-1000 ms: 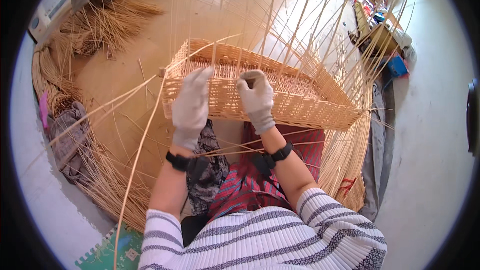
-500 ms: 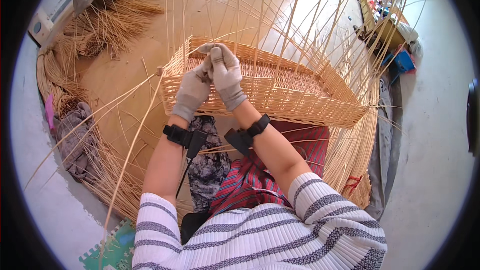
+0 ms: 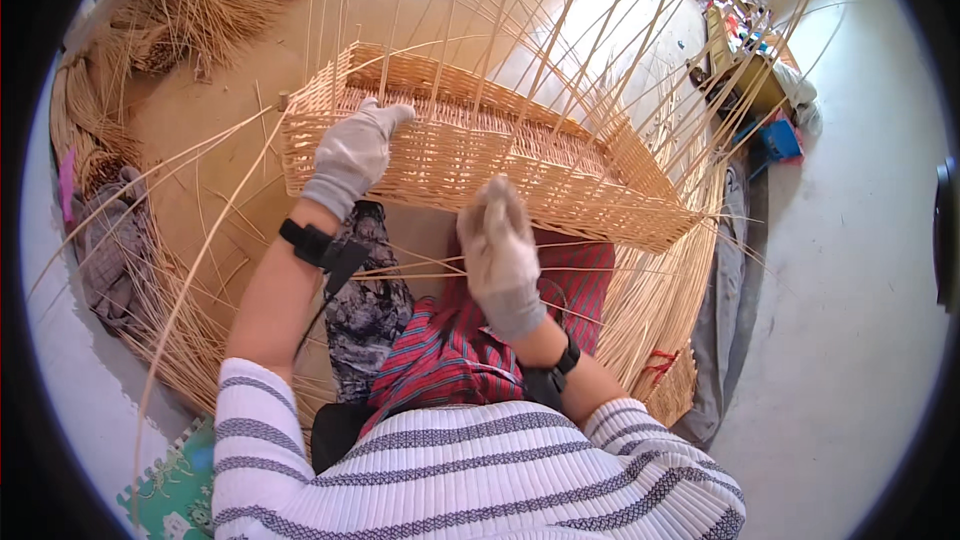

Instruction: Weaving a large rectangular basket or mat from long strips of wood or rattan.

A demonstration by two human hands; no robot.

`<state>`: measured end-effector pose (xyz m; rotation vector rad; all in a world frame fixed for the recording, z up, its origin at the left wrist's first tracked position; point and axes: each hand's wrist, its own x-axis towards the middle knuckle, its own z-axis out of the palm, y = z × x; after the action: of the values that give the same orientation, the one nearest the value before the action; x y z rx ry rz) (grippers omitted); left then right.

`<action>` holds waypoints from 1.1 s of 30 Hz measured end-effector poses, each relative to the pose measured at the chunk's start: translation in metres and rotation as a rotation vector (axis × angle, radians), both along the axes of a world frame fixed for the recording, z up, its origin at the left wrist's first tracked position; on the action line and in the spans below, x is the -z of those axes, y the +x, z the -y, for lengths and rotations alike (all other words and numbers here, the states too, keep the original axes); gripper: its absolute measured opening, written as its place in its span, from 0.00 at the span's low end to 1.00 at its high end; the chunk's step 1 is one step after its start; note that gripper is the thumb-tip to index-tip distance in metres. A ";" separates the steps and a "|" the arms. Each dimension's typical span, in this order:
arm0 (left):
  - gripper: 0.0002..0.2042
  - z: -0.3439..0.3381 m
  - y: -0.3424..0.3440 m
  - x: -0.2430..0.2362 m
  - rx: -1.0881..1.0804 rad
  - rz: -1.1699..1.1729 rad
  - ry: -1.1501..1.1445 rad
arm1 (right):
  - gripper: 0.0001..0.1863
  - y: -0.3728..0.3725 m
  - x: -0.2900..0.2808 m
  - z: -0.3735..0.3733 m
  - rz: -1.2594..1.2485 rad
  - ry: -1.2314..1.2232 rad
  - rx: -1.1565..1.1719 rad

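A long rectangular wicker basket (image 3: pixel 450 155) lies tilted across in front of me, its woven walls low and its tall stakes (image 3: pixel 565 20) rising from the rim. My left hand (image 3: pixel 357 148), in a pale work glove, is closed over the near rim toward the left corner, its fingertips partly hidden. Below the near wall, over my lap, my right hand (image 3: pixel 500 250) is gloved too and apart from the rim. Motion smears its fingers, so I cannot tell whether they hold anything. From the left corner, loose willow rods (image 3: pixel 215 215) stick out toward me.
Bundles of cut rods (image 3: pixel 220 15) are heaped at the far left, and more (image 3: pixel 660 315) lie along the right. A dark cloth (image 3: pixel 110 250) rests at the left. A blue container (image 3: pixel 778 138) stands by the right wall. A green foam mat (image 3: pixel 175 485) shows at the lower left.
My hands were together at the near rim. The right has dropped toward my lap, while the left has stayed on the rim. The basket sits slightly farther left in view.
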<state>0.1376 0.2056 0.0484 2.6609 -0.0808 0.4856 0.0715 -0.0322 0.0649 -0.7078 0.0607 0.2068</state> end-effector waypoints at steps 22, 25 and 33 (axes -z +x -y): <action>0.20 -0.023 0.016 -0.024 -0.189 -0.448 -0.491 | 0.20 0.117 -0.006 -0.045 0.542 -1.214 -0.452; 0.18 -0.017 -0.009 -0.021 0.017 -0.078 -0.368 | 0.21 0.104 -0.026 -0.055 0.568 -1.335 -0.391; 0.21 -0.051 -0.085 -0.001 -0.263 0.497 -0.252 | 0.47 0.112 -0.070 -0.160 0.622 -0.913 -0.225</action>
<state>0.0528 0.2563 0.0496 2.2588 0.1747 1.1529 0.1831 0.1276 0.1345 -1.6645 -0.5545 0.1596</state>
